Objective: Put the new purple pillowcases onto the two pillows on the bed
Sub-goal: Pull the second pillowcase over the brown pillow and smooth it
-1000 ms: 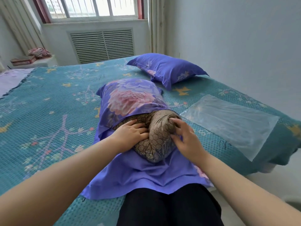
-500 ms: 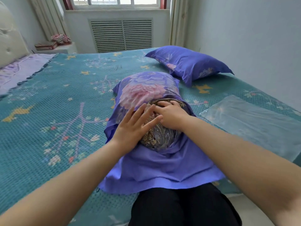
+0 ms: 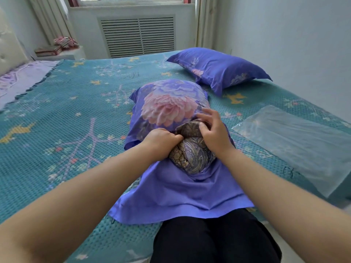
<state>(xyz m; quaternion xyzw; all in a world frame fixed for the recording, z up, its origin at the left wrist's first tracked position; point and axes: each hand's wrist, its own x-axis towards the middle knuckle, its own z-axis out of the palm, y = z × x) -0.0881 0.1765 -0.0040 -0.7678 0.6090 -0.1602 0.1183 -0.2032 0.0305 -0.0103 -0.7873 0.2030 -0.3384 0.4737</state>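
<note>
A brown patterned pillow (image 3: 191, 158) lies on the bed in front of me, most of it inside a purple pillowcase (image 3: 171, 107) with a big pink flower. Its near end sticks out of the case's opening. My left hand (image 3: 161, 141) has its fingers curled and grips the pillow's left side at the opening. Over the pillow's top right, my right hand (image 3: 212, 130) presses with bent fingers at the case's edge. The case's loose flap (image 3: 180, 198) spreads flat toward my legs. A second pillow in a purple case (image 3: 218, 69) rests at the far right.
The bed carries a teal patterned cover (image 3: 66, 130). A clear plastic bag (image 3: 296, 141) lies flat at the bed's right edge. A wall runs along the right. A window and radiator grille (image 3: 138, 35) stand beyond the bed, and a headboard with lilac bedding (image 3: 17, 80) sits at the left.
My right hand has moved from the pillow's middle up to its right top edge. My left hand's fingers, spread flat before, have curled on the pillow's left side.
</note>
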